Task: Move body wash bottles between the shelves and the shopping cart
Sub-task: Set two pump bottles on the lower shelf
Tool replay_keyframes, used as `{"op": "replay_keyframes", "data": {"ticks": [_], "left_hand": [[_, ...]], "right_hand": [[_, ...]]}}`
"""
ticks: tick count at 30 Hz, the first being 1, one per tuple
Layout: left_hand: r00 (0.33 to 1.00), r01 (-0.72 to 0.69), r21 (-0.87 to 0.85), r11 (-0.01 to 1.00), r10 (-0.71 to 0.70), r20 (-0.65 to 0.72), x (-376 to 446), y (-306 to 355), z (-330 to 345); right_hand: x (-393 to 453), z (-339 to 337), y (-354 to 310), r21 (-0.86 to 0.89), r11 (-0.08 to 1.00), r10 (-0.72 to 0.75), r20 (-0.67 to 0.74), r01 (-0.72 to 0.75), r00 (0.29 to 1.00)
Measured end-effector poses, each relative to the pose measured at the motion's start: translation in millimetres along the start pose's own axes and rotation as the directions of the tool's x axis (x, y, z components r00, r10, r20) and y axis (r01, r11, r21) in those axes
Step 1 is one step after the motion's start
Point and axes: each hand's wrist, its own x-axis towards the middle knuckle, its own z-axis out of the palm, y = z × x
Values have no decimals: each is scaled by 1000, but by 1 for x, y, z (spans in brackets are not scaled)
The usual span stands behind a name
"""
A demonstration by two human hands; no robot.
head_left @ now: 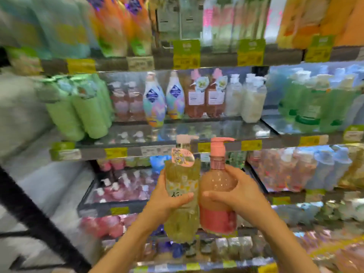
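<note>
Holding two bottles mid-air: your left hand (167, 200) grips the yellow bottle (182, 196), right hand (240, 196) the pink bottle (217, 196), side by side near the shelves (197, 150). Cart's not visible; probably mid-transfer, direction unclear w/ blur.

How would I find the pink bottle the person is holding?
Look in front of the shelves, low in the middle, where two hands hold two pump bottles side by side. The pink bottle is in the right hand; its neighbour, the yellow bottle, is yellowish-green.
</note>
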Motion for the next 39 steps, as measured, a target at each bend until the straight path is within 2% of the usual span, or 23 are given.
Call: {"op": "replay_keyframes", "data": {"ticks": [6, 11, 15, 21, 26, 33, 36, 39], "left_hand": [[974, 29, 44, 999, -19, -227, -64, -9, -111], [963, 56, 42, 998, -43, -267, -72, -20, -148], [954, 69, 34, 997, -56, -294, -49, -31, -158], [963, 122, 47, 991, -107, -246, -7, -49, -171], [971, 124, 116, 985, -97, -220, 31, -68, -183], [974, 139, 94, 986, -118, -194, 93, -129, -207], [981, 111, 148, 983, -85, -174, 119, -160, -219], [984, 96, 107, 990, -78, -158, 138, -183, -224]], "right_hand": [[-10, 116, -38, 22, 996, -92, 205, 90, 974], [-1, 152, -47, 69, 993, -112, 291, 96, 950], [24, 167, -41, 69, 990, -134, 267, 120, 954], [64, 180, -26, 68, 990, -138, 227, 126, 964], [100, 196, -12, 55, 991, -133, 174, 125, 976], [153, 245, 41, -26, 982, -186, 59, 187, 981], [175, 270, 71, -13, 977, -214, 17, 214, 977], [191, 290, 93, 7, 964, -266, -40, 267, 963]]}}
